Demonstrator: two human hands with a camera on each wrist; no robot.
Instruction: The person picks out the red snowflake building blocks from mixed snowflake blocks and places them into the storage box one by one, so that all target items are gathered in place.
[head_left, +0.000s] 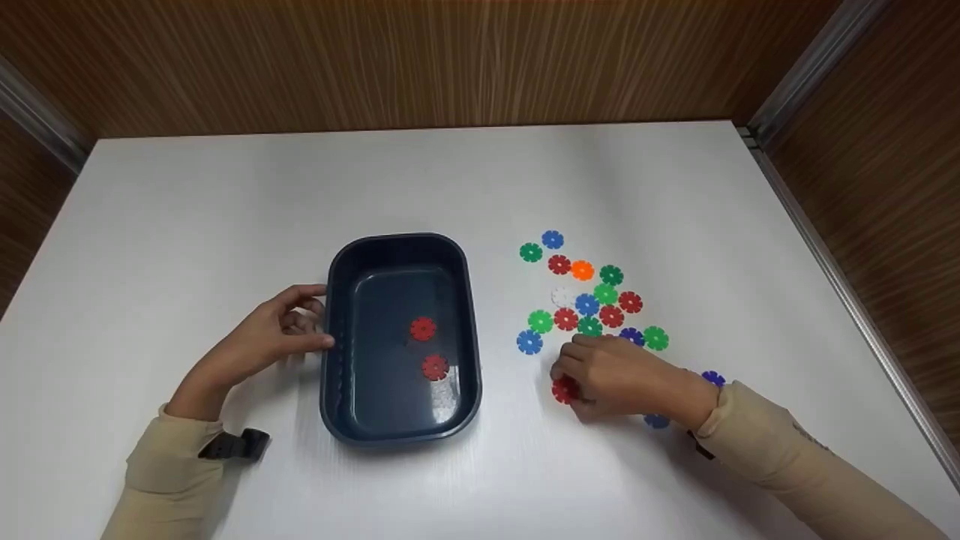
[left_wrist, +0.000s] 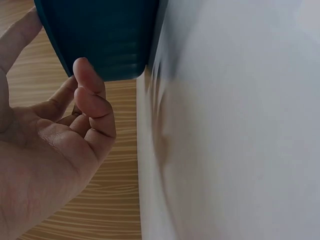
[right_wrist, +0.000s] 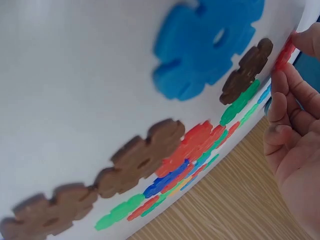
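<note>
A dark blue tray stands left of centre on the table, with two red notched discs lying inside it. My left hand is at the tray's left side, thumb and index finger touching its rim while the other fingers bend loosely outside. In the left wrist view, the fingers of the left hand meet the tray's wall. To the right, my right hand pinches a red disc between thumb and fingers, low over the table. The right wrist view shows that red disc at the fingertips.
Many flower-shaped discs in several colours lie right of the tray, including an orange disc, a white disc and a blue disc. Brown discs lie near the right wrist. A wood-grain panel borders the white table.
</note>
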